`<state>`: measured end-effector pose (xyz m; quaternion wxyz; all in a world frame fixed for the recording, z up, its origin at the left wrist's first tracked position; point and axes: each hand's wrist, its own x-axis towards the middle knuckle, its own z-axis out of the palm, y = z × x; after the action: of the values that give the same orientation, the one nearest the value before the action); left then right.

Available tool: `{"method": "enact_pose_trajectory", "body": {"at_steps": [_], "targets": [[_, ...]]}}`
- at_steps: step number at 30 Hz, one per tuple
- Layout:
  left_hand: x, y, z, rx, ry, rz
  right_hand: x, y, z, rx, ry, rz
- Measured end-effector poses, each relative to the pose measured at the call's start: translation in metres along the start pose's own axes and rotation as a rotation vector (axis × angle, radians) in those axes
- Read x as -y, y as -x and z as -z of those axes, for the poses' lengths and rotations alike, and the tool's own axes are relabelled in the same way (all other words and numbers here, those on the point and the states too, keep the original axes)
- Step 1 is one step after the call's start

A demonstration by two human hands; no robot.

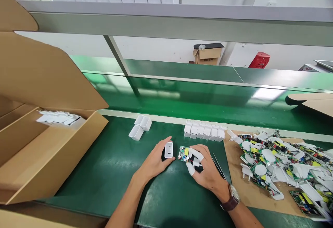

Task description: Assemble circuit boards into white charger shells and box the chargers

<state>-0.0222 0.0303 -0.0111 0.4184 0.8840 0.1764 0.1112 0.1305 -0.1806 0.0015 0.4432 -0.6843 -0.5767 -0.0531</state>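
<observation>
My left hand (pixel 157 158) is closed round a small white charger housing (pixel 169 150), its face with several slots turned up. Close to its right, my right hand (pixel 203 165) grips a green circuit board (pixel 183 154) carrying yellow and other parts. White finger covers sit on some of that hand's fingers, and a watch is on its wrist. Housing and board are apart, with a narrow gap between them. Black tweezers (pixel 219 165) lie on the green bench beside my right hand, partly hidden by it.
Several white housings (pixel 204 131) stand in a row beyond my hands, with three more (pixel 140 126) farther left. At right, a heap of circuit boards and white parts (pixel 278 162) covers a cardboard sheet (pixel 238 186). An open carton (pixel 65 165) fills the left side.
</observation>
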Motion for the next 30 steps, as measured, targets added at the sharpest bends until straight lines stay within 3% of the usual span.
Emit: {"method": "enact_pose_trajectory", "body": {"at_steps": [7, 13, 30], "targets": [[-0.006, 0.001, -0.017, -0.010, 0.053, -0.145, 0.009, 0.003, 0.001, -0.089, 0.014, 0.063], [-0.014, 0.001, -0.016, 0.007, 0.017, -0.164, 0.008, 0.008, -0.003, -0.005, -0.005, 0.032], [-0.016, -0.001, -0.018, 0.034, -0.008, -0.207, 0.009, 0.007, -0.004, 0.035, 0.048, 0.020]]}}
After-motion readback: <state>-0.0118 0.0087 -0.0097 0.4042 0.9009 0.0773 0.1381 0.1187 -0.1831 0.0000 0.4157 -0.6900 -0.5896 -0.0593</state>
